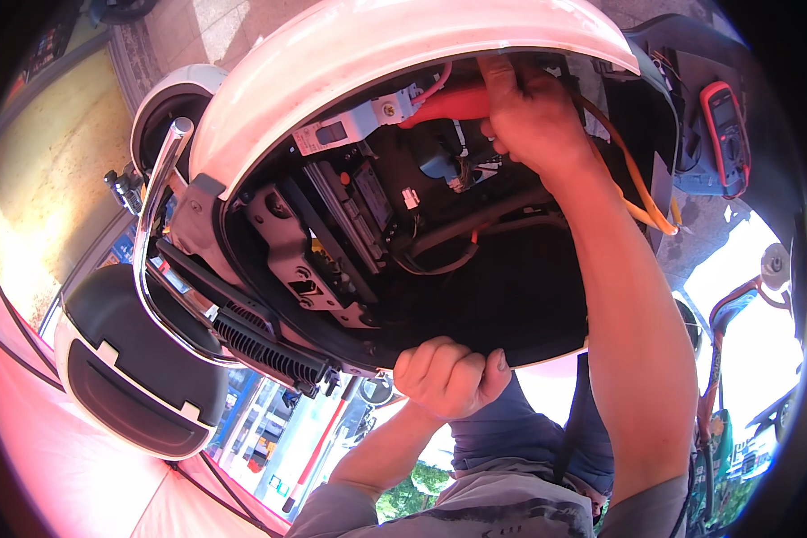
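Observation:
The open body compartment of a pale pink scooter is in front of me. My right hand reaches inside at the upper right, its fingers closed round a red handle. The kind of tool is hidden by the hand and the shade. The handle's left end is beside a white circuit breaker with a screw and a thin pink-red wire. My left hand is closed over the near rim of the compartment.
Inside are a metal bracket, a loose white connector and black cables. An orange cable hangs over the right side. A red-edged multimeter lies at the right. A chrome rail and a black backrest are at the left.

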{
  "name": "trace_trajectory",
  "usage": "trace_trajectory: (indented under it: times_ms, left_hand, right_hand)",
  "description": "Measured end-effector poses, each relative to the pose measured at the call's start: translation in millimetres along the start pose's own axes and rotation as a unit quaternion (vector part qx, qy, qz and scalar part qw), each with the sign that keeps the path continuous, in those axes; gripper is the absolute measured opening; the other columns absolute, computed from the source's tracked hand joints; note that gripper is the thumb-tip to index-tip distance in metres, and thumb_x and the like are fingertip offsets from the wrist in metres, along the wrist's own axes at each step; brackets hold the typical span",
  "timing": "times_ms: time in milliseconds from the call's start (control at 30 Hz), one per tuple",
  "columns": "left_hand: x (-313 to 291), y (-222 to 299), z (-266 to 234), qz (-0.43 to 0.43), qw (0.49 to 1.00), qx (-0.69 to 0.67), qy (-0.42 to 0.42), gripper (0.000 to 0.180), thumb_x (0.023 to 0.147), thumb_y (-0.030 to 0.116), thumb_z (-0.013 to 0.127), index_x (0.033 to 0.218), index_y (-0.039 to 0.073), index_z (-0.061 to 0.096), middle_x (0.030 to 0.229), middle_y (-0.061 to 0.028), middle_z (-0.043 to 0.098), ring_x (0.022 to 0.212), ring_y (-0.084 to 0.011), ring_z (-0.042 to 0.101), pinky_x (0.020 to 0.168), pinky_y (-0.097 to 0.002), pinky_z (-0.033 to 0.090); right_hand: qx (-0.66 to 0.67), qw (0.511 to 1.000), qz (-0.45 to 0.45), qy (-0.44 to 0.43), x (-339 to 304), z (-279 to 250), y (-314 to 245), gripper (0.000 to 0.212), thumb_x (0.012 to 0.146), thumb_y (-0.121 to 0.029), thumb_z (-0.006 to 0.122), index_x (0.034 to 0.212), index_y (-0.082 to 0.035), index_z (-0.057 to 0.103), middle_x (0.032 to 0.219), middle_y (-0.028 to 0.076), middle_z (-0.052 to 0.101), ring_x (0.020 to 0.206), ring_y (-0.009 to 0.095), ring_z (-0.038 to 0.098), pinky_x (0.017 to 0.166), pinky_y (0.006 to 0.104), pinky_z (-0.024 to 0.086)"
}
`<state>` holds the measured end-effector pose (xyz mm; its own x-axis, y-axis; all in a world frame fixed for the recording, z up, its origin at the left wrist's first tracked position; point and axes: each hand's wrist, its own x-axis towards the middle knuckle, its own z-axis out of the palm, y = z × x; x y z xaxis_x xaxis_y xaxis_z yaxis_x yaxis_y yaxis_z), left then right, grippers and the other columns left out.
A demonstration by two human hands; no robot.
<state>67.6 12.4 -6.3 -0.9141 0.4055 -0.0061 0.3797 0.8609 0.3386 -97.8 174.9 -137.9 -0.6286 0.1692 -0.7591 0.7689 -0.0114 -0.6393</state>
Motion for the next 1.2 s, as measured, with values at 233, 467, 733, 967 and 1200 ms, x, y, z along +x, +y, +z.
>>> trace_trajectory:
  times_ms: [233,467,733,967,1200]
  left_hand:
    - [0.0,-0.2,0.0,0.002,1.0,0.002,0.003,0.025,0.079,0.023,0.075,0.069,0.016,0.053,0.066,0.0038,0.053,0.059,-0.0167,0.057,0.058,-0.0307,0.031]
    - [1.0,0.2,0.7,-0.001,1.0,0.008,0.003,0.026,0.079,0.023,0.075,0.068,0.017,0.052,0.066,0.0039,0.053,0.059,-0.0166,0.057,0.058,-0.0306,0.031]
    - [1.1,0.3,0.0,0.0,1.0,0.003,-0.001,0.026,0.08,0.023,0.074,0.068,0.017,0.052,0.066,0.0041,0.053,0.059,-0.0165,0.056,0.057,-0.0306,0.03]
    - [2.2,1.0,-0.2,-0.001,1.0,0.007,0.001,0.027,0.08,0.023,0.074,0.067,0.017,0.051,0.065,0.0042,0.052,0.059,-0.0161,0.056,0.058,-0.0304,0.03]
    - [2.2,1.0,-0.1,-0.003,1.0,0.009,0.0,0.027,0.08,0.023,0.074,0.067,0.017,0.051,0.064,0.0044,0.052,0.059,-0.0156,0.056,0.058,-0.0301,0.03]
  right_hand:
    - [0.257,0.966,0.007,-0.022,-14.3,4.4,5.1,0.044,0.1,-0.045,0.062,0.12,-0.005,0.065,0.084,0.003,0.065,0.069,0.011,0.058,0.063,0.0252,0.047]
    - [0.185,0.983,-0.006,-0.01,-8.5,5.9,1.9,0.038,0.099,-0.042,0.065,0.118,-0.009,0.066,0.083,0.0,0.062,0.067,0.009,0.057,0.059,0.0233,0.045]
    - [0.186,0.982,-0.023,0.002,-6.3,12.0,12.2,0.035,0.097,-0.035,0.064,0.118,-0.008,0.066,0.087,0.003,0.065,0.087,0.009,0.062,0.076,0.0269,0.049]
    - [0.153,0.988,0.038,0.006,-1.5,7.4,13.0,0.031,0.097,-0.032,0.066,0.115,-0.007,0.068,0.089,0.008,0.069,0.092,0.019,0.068,0.081,0.0311,0.052]
    - [0.171,0.984,-0.048,-0.006,-4.3,6.9,16.3,0.043,0.097,-0.043,0.062,0.118,-0.006,0.068,0.096,0.012,0.071,0.094,0.022,0.069,0.085,0.0336,0.052]
